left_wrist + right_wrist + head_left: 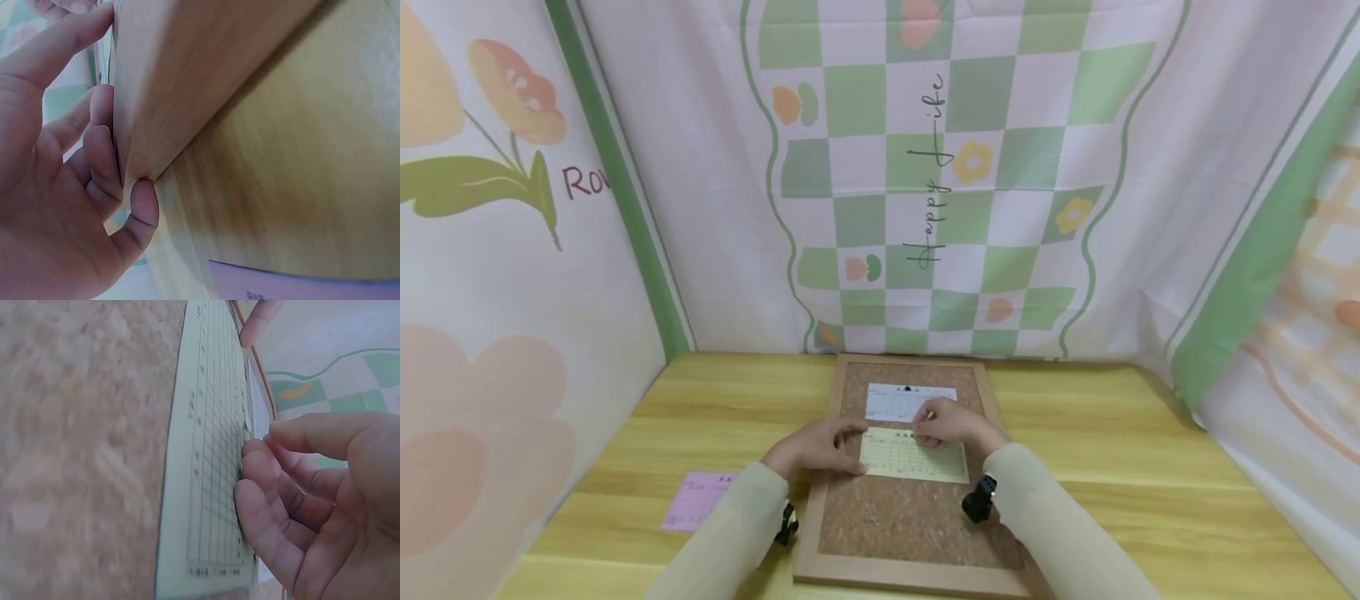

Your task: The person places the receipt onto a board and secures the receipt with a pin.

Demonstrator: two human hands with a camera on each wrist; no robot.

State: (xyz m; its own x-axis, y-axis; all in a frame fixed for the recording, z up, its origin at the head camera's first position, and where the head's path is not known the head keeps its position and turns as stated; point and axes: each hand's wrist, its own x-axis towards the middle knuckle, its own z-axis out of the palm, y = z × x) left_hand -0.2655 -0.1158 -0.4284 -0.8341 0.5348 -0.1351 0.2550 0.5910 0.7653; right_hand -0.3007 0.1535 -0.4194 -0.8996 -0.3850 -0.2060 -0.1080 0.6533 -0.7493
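A yellow form slip lies on the framed cork board. My left hand presses the slip's left side, thumb at the lower corner and forefinger at the upper one. In the left wrist view, other fingers of the left hand rest against the wooden frame. My right hand is at the slip's top edge, thumb and fingertips pinching what looks like a small pushpin, mostly hidden. Seen from the right wrist, its curled fingers touch the slip. Above, a white slip bears a black pushpin.
A pink slip lies on the wooden table left of the board, partly covered by the left sleeve. Patterned curtains stand behind the table and along both sides.
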